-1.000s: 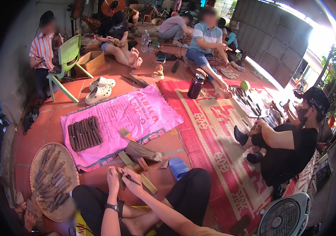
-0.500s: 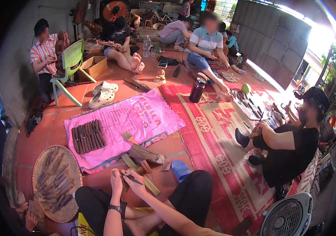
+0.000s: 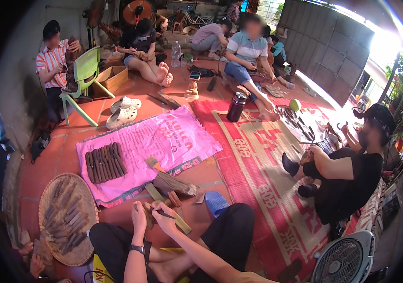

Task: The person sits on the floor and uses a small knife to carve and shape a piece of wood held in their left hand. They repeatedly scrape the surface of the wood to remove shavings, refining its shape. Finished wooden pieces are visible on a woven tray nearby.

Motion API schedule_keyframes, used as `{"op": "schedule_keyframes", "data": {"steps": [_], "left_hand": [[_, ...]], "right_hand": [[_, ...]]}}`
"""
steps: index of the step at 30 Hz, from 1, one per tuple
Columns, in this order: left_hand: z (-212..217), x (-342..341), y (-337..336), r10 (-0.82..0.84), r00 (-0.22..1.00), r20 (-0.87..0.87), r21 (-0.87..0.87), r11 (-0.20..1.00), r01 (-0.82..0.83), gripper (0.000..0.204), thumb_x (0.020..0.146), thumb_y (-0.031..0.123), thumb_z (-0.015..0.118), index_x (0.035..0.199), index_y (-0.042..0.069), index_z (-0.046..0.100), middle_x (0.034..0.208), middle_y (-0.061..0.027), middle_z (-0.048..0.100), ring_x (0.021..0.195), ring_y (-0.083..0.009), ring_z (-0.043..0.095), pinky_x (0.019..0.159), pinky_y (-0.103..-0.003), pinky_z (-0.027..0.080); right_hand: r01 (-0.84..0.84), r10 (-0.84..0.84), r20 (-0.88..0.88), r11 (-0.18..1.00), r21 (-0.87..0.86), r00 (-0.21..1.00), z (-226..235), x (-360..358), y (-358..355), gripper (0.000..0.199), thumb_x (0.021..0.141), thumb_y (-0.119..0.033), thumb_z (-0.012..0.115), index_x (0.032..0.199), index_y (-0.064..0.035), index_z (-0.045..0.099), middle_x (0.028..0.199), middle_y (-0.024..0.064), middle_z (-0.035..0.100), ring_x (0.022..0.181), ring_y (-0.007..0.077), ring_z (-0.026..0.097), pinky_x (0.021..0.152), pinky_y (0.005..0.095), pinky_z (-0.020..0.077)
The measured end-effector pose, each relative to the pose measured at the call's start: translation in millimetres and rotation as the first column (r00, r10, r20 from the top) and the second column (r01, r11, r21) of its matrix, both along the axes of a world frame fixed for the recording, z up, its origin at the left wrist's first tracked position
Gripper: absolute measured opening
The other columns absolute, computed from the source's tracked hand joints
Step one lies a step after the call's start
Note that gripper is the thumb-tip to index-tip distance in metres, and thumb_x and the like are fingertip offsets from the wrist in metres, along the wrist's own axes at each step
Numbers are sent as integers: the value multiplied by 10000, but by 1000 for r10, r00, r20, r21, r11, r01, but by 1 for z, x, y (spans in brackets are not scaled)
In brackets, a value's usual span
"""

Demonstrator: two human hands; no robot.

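Note:
I sit cross-legged on a red tiled floor. My left hand [image 3: 139,215], with a dark watch on the wrist, grips a small brown wooden piece [image 3: 150,213] held over my knees. My right hand [image 3: 164,216] is closed on a thin dark tool [image 3: 165,214] whose tip rests against that piece. Just beyond my hands lie a flat greenish wooden strip [image 3: 169,209], a rough chunk of wood [image 3: 173,184] and a small brush [image 3: 152,162].
A pink sack [image 3: 163,141] spread on the floor carries a row of dark wooden pieces [image 3: 105,161]. A round woven tray [image 3: 67,217] holds more at my left. Several other people sit around a red mat [image 3: 258,160]. A fan [image 3: 340,259] stands at lower right, a blue slipper [image 3: 216,203] near my knee.
My hands have shifted slightly on the wooden piece. The camera has tilted a little, so the scene sits lower in the picture. The people around have barely moved.

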State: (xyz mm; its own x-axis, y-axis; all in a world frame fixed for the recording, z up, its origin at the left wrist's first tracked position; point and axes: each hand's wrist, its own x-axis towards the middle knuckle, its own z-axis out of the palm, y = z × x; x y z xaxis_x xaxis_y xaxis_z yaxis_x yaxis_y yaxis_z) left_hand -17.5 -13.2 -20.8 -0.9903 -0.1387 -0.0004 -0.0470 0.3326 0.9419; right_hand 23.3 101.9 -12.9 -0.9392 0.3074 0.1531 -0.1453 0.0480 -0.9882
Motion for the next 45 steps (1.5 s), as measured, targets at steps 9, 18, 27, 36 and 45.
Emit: {"op": "schedule_keyframes", "data": {"steps": [9, 18, 27, 36, 45], "left_hand": [[6, 4, 4, -23, 999, 29, -8, 1000, 23, 446, 1011, 378, 347, 1072, -21, 536, 994, -246, 592, 946, -388, 565, 842, -447, 420], [7, 1, 6, -79, 991, 106, 12, 997, 78, 431, 1004, 388, 390, 1040, -8, 555, 976, -210, 599, 928, -333, 578, 842, -419, 436], [-12, -4, 5, -3, 994, 114, 308, 951, -33, 241, 839, 223, 712, 942, 47, 584, 820, -21, 586, 718, -113, 546, 687, -290, 470], [4, -2, 13, -4, 1000, 19, 418, 908, -5, 155, 887, 157, 653, 904, 42, 550, 790, -11, 551, 745, -103, 524, 702, -259, 439], [-14, -12, 8, 19, 998, -58, 178, 984, -9, 283, 953, 277, 594, 828, 32, 529, 759, -27, 540, 715, -117, 496, 693, -278, 425]], "right_hand": [[-10, 9, 46, 1000, 16, 999, 0, 0, 5, 107, 843, -39, 661, 831, 25, 576, 863, 71, 658, 844, 106, 612, 768, 263, 486], [38, -38, 27, 999, -12, 999, -27, -6, 14, 133, 838, -61, 651, 802, 3, 540, 795, 33, 619, 756, 70, 554, 688, 247, 470], [-54, 108, 100, 900, -433, 989, -12, 7, 16, 128, 881, -111, 659, 963, -23, 617, 854, 7, 633, 760, 62, 555, 671, 209, 435], [-76, 75, -19, 909, -410, 997, -11, 0, 10, 97, 893, -52, 621, 974, 1, 605, 915, 21, 637, 897, 78, 584, 797, 230, 459], [-8, 1, -21, 938, -348, 1000, -18, -5, 6, 63, 879, -29, 621, 903, 10, 576, 884, 43, 635, 858, 85, 596, 793, 233, 471]]}}
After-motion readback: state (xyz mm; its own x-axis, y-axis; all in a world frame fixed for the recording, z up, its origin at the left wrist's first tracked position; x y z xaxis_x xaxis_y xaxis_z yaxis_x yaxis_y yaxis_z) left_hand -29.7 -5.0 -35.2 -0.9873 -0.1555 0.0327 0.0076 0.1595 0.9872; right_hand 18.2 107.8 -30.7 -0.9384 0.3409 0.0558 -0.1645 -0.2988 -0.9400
